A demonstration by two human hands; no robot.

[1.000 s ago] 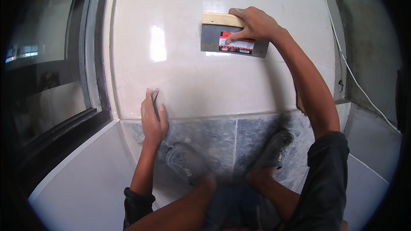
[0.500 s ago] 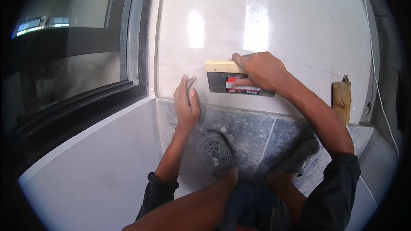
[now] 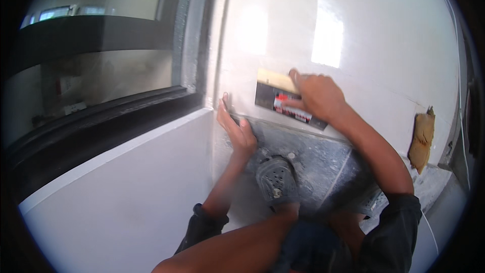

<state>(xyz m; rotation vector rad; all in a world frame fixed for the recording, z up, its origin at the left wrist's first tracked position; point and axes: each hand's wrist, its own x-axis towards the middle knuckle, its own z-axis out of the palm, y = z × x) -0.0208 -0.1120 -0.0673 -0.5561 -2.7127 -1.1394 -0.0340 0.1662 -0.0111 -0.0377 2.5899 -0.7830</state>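
My right hand grips a wide putty knife with a pale wooden handle strip along its top edge and a dark blade bearing a red and white label. The putty knife is tilted, its right end lower, just in front of the glossy white wall near its base. Whether the blade touches the wall is hard to tell. Left of it, my left hand is held open with fingers stretched out by the wall's lower left corner, and nothing shows in it.
A dark-framed window or door stands on the left above a low white panel. Grey tiles lie under my dark clogs. A torn brown piece leans at the right, near a thin white cable.
The view has shifted, so the scene sits further right. The putty knife has tilted, its right end dropping toward the floor. My left hand stays open beside the corner.
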